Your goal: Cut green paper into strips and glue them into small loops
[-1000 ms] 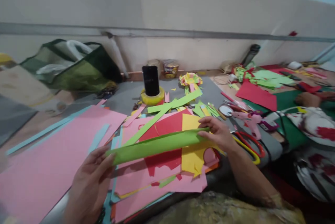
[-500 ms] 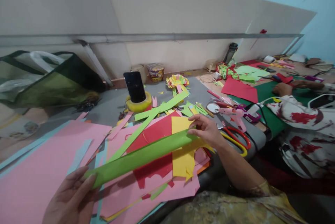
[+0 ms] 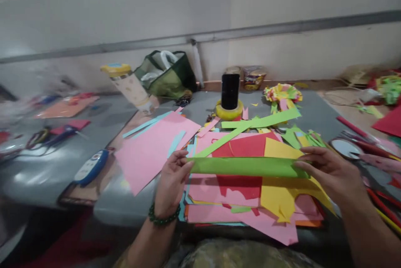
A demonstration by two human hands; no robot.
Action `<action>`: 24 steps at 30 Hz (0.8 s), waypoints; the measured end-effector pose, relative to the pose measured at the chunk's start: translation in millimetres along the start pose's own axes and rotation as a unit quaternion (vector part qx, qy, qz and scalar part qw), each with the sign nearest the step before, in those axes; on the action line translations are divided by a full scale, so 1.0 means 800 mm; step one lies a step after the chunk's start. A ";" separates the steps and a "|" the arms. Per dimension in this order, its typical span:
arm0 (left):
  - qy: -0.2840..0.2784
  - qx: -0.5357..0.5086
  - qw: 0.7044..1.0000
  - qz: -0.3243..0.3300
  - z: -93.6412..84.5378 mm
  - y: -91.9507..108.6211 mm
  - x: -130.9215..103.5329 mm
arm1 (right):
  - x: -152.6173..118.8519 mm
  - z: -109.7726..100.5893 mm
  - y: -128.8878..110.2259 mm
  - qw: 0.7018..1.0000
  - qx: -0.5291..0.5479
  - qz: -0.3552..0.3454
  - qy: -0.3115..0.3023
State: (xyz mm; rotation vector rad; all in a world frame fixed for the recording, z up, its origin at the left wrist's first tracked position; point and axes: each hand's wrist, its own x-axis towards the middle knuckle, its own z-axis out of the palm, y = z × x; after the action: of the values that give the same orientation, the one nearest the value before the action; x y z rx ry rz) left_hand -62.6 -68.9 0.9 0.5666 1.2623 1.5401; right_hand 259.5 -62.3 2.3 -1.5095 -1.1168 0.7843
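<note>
A green paper strip [image 3: 244,167] is stretched level between both hands, above a pile of coloured paper. My left hand [image 3: 171,182], with a dark beaded bracelet at the wrist, pinches its left end between thumb and fingers. The right end is pinched by my right hand [image 3: 328,174]. Beneath the strip lie red paper [image 3: 241,146], yellow paper [image 3: 275,195] with a curved cut-out, and pink sheets [image 3: 209,213]. Two longer light green strips [image 3: 269,120] cross just behind it.
A phone [image 3: 230,91] stands in a yellow tape roll [image 3: 229,111]. Behind are a paper cup [image 3: 253,77], a green bag [image 3: 171,75] and a tilted bottle [image 3: 130,90]. A blue-and-white device [image 3: 91,167] lies left; scissors [image 3: 384,209] lie right, near a paper flower [image 3: 283,92].
The camera view has turned left, so the table's contents appear farther right. The green strip, slanted before, is now level, still held at both ends.
</note>
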 end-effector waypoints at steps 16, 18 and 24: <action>-0.031 -0.009 0.999 0.017 -0.004 -0.004 0.000 | 0.001 0.013 -0.024 0.990 -0.022 0.128 0.061; -0.031 -0.005 0.999 0.019 -0.004 -0.004 0.000 | 0.001 0.015 -0.026 0.988 -0.017 0.136 0.064; -0.032 0.013 0.999 0.027 -0.005 -0.005 0.001 | 0.003 0.013 -0.023 0.993 -0.042 0.098 0.050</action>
State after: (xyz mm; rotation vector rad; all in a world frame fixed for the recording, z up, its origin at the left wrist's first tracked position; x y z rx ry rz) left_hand -64.6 -70.1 -4.1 0.6667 1.2293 1.5393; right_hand 246.3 -55.7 18.0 -1.7303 -0.9479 0.7934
